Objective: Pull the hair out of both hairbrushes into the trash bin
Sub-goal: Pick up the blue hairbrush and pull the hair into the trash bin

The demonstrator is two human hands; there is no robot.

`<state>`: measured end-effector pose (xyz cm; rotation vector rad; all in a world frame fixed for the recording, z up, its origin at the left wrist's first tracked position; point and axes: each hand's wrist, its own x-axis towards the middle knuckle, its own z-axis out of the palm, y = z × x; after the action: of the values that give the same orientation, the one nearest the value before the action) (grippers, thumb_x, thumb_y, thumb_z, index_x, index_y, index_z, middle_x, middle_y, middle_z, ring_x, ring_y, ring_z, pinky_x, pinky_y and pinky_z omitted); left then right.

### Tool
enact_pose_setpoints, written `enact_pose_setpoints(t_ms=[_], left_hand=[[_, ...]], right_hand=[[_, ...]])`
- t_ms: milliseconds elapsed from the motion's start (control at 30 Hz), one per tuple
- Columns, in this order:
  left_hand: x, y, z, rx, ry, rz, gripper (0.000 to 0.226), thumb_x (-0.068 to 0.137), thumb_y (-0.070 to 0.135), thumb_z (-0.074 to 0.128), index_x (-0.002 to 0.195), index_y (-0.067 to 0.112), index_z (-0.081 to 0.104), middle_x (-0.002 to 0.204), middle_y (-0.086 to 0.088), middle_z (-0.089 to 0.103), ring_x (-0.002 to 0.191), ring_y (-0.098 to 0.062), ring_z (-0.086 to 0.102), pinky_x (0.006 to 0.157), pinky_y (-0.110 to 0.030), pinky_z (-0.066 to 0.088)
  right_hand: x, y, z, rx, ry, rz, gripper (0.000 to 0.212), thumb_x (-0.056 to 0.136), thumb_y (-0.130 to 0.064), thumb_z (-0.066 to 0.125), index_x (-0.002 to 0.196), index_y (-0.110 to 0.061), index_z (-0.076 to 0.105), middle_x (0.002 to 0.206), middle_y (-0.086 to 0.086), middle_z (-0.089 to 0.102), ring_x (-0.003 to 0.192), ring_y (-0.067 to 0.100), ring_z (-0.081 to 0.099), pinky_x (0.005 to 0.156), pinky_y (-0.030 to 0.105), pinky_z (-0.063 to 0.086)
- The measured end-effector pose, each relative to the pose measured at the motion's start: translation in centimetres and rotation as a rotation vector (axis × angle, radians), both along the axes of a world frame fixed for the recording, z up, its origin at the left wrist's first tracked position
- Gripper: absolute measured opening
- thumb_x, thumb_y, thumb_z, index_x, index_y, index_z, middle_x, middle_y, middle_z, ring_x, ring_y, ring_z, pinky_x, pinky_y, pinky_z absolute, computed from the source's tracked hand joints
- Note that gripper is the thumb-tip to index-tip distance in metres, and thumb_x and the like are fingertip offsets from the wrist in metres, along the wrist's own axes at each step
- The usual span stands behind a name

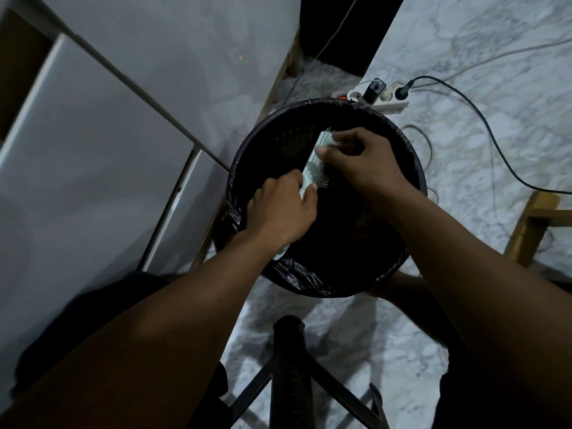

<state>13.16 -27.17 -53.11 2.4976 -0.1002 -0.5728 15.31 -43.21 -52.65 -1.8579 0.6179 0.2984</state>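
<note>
A pale green hairbrush [312, 164] is held tilted over a round black trash bin [244, 150] lined with a dark bag. My left hand [280, 209] grips the brush's handle, whose end pokes out below my wrist. My right hand [362, 162] rests on the bristle side of the brush head, with thumb and fingers pinched among the bristles. The hair itself is too dark to make out. Only one brush is in view.
A white cabinet [93, 134] stands to the left. A power strip [377, 97] with plugs and cables lies on the marble floor behind the bin. A wooden leg [529, 230] is at the right. A black stool frame [291, 366] sits near my legs.
</note>
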Motion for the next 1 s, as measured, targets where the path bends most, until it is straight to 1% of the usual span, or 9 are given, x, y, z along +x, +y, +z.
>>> enact_pose_setpoints(t_ms=[100, 233, 333, 433, 567, 667, 767, 867, 1000], left_hand=[[-0.1, 0.0, 0.0, 0.014, -0.020, -0.031, 0.032, 0.100, 0.050, 0.048, 0.092, 0.021, 0.058, 0.086, -0.003, 0.066, 0.080, -0.031, 0.063, 0.063, -0.034, 0.037], [0.3, 0.0, 0.0, -0.032, 0.002, 0.037, 0.032, 0.099, 0.050, 0.050, 0.091, 0.021, 0.061, 0.080, -0.001, 0.066, 0.076, -0.031, 0.065, 0.060, -0.034, 0.041], [0.4, 0.0, -0.1, -0.060, 0.022, 0.081, 0.032, 0.099, 0.049, 0.052, 0.084, 0.021, 0.057, 0.073, 0.002, 0.062, 0.072, -0.029, 0.064, 0.058, -0.033, 0.040], [0.5, -0.1, -0.3, -0.050, 0.035, 0.116, 0.032, 0.098, 0.051, 0.051, 0.087, 0.022, 0.060, 0.081, -0.001, 0.067, 0.078, -0.031, 0.066, 0.062, -0.036, 0.046], [0.5, -0.1, -0.3, -0.053, 0.026, 0.119, 0.030, 0.097, 0.050, 0.051, 0.091, 0.023, 0.061, 0.084, -0.001, 0.068, 0.079, -0.030, 0.067, 0.065, -0.038, 0.052], [0.5, 0.0, -0.3, -0.052, 0.020, 0.108, 0.032, 0.097, 0.051, 0.051, 0.092, 0.022, 0.064, 0.081, 0.000, 0.069, 0.078, -0.029, 0.067, 0.067, -0.040, 0.055], [0.5, 0.0, -0.2, -0.054, 0.027, 0.111, 0.032, 0.097, 0.051, 0.050, 0.092, 0.022, 0.063, 0.083, 0.000, 0.069, 0.080, -0.029, 0.067, 0.067, -0.040, 0.054], [0.6, 0.0, -0.2, -0.046, 0.036, 0.123, 0.031, 0.097, 0.052, 0.050, 0.091, 0.023, 0.060, 0.089, -0.003, 0.069, 0.085, -0.032, 0.066, 0.071, -0.041, 0.054], [0.6, 0.0, -0.2, -0.035, 0.037, 0.134, 0.027, 0.098, 0.050, 0.051, 0.090, 0.025, 0.057, 0.093, -0.004, 0.069, 0.088, -0.032, 0.066, 0.070, -0.038, 0.050]], right_hand=[[0.0, -0.6, -0.6, -0.039, 0.017, -0.099, 0.025, 0.079, -0.021, 0.084, 0.098, -0.006, 0.076, 0.092, 0.009, 0.077, 0.080, 0.018, 0.076, 0.069, 0.031, 0.063], [0.2, -0.2, -0.6, 0.260, 0.044, -0.318, 0.018, 0.090, -0.003, 0.070, 0.102, 0.010, 0.067, 0.096, 0.023, 0.073, 0.076, 0.027, 0.076, 0.063, 0.036, 0.064], [0.6, 0.2, -0.3, 0.408, 0.087, -0.442, 0.012, 0.097, 0.002, 0.057, 0.109, 0.005, 0.058, 0.090, 0.020, 0.067, 0.074, 0.025, 0.072, 0.061, 0.037, 0.064], [0.6, 0.3, -0.3, 0.459, 0.101, -0.332, 0.020, 0.095, -0.002, 0.060, 0.115, -0.002, 0.057, 0.095, 0.012, 0.068, 0.081, 0.021, 0.072, 0.069, 0.038, 0.063], [0.1, 0.6, -0.7, 0.184, -0.006, -0.091, 0.033, 0.079, -0.005, 0.082, 0.110, 0.000, 0.070, 0.099, 0.009, 0.074, 0.083, 0.015, 0.073, 0.070, 0.027, 0.061], [0.2, 0.4, -0.8, 0.238, 0.001, -0.185, 0.010, 0.080, 0.001, 0.079, 0.086, -0.003, 0.072, 0.085, 0.010, 0.073, 0.074, 0.019, 0.072, 0.067, 0.029, 0.061], [0.2, 0.5, -0.5, 0.364, 0.051, -0.308, 0.015, 0.086, 0.006, 0.071, 0.078, -0.004, 0.065, 0.082, 0.010, 0.067, 0.073, 0.022, 0.070, 0.068, 0.035, 0.065], [0.4, 0.7, -0.2, 0.488, 0.137, -0.455, 0.014, 0.092, 0.009, 0.059, 0.083, -0.001, 0.061, 0.083, 0.012, 0.065, 0.076, 0.024, 0.067, 0.066, 0.035, 0.064], [0.6, 0.3, -0.2, 0.621, 0.196, -0.457, 0.023, 0.091, 0.005, 0.058, 0.111, -0.005, 0.058, 0.103, 0.014, 0.066, 0.090, 0.028, 0.068, 0.068, 0.042, 0.064]])
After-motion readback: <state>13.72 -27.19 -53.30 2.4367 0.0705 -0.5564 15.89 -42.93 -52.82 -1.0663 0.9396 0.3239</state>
